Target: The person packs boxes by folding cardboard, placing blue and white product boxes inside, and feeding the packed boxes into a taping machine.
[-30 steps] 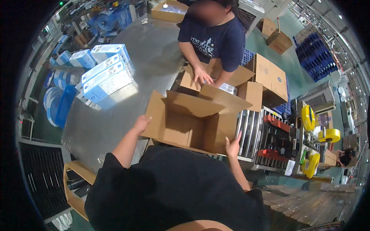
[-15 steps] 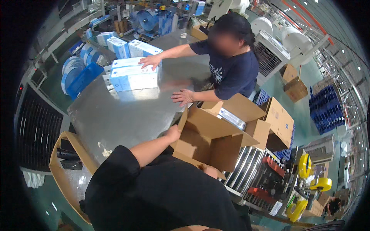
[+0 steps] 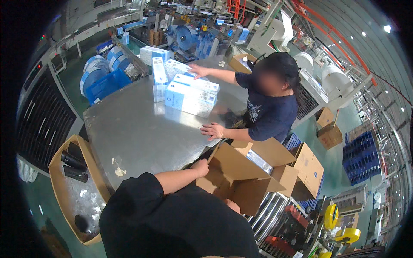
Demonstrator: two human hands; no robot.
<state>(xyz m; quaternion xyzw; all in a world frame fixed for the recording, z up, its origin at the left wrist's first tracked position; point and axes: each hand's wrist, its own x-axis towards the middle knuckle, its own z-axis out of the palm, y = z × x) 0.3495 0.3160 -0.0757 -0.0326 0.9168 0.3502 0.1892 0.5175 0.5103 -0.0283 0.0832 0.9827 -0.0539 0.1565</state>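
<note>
An open, empty-looking brown cardboard box (image 3: 251,189) stands upright in front of me with its flaps raised. My left hand (image 3: 201,168) is closed on the edge of its left flap. At the box's near side my right hand (image 3: 232,205) is curled against the cardboard, partly hidden by my shirt. Across the metal table, a co-worker in a dark shirt rests one hand (image 3: 198,71) on a group of blue-and-white cartons (image 3: 189,98). That person's other hand (image 3: 213,130) lies spread on the tabletop near my box.
The metal table (image 3: 124,129) reaches away to the left. A second open box (image 3: 286,174) stands beyond mine, beside a roller conveyor (image 3: 266,210). Yellow tape rolls (image 3: 347,235) sit at lower right. A cardboard bin (image 3: 103,185) with clear plastic is at lower left.
The view has tilted up, so the scene sits lower. The co-worker's hand has drawn the front cartons rightward, closer to that person. My hands stay at the box.
</note>
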